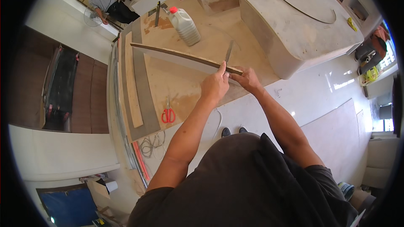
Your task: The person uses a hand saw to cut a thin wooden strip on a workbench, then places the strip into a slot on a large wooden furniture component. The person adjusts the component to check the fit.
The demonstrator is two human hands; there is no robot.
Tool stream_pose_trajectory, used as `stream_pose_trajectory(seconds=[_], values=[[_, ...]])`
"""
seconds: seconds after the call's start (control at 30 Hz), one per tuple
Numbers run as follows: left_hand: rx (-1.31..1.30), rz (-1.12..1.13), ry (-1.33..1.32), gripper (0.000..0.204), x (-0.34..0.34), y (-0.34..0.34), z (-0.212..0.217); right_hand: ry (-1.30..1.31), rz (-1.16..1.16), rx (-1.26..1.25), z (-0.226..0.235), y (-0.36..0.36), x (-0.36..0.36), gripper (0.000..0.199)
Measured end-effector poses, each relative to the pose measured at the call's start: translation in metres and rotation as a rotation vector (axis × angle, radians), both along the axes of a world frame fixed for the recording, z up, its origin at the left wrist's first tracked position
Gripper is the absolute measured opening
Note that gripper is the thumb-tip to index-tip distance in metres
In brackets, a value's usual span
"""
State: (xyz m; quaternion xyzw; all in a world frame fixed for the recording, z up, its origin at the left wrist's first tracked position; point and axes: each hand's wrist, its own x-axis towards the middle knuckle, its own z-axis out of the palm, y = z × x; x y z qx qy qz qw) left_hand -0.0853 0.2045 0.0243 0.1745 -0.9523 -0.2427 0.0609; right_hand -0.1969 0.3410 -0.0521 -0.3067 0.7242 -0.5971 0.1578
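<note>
We note the long thin strip (185,56) lying across the counter (176,84), long axis running away to the left; left hand (214,86) presses its near end, index finger out; right hand (247,80), equally near, pinches a file (229,52).

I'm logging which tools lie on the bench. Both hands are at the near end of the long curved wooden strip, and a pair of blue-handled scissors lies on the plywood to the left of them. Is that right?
Not quite: the scissors have red handles, not blue, as the head view shows. The rest holds: the left hand and right hand are at the near end of the long curved wooden strip, with the scissors on the plywood to their left.
</note>
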Motion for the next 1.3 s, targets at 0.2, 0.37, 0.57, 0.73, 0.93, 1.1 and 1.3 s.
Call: stream_pose_trajectory(seconds=[0.2,0.37,0.57,0.73,0.93,1.1,1.3], values=[[0.076,-0.081,0.026,0.05,0.073,0.031,-0.011,-0.051,-0.056,0.187,0.006,0.003,-0.001,0.04],[-0.05,0.02,0.044,0.05,0.014,-0.004,-0.01,-0.079,-0.015,0.026,0.002,-0.006,-0.002,0.04],[0.03,-0.065,0.021,0.051,0.073,0.019,-0.011,-0.038,-0.053,0.064,-0.02,0.001,-0.015,0.041],[0.011,0.041,-0.121,0.049,0.04,-0.002,0.001,0.051,-0.054,0.063,-0.007,-0.002,0.005,0.042],[-0.02,-0.012,0.006,0.05,0.034,0.008,-0.004,0.112,-0.058,-0.061,-0.028,-0.002,-0.007,0.043],[-0.029,-0.012,-0.009,0.052,0.06,0.015,-0.021,-0.038,-0.069,0.155,-0.007,0.002,0.002,0.043],[-0.041,0.161,-0.045,0.052,0.019,-0.04,0.002,-0.03,0.033,0.099,0.004,0.002,0.0,0.044]])
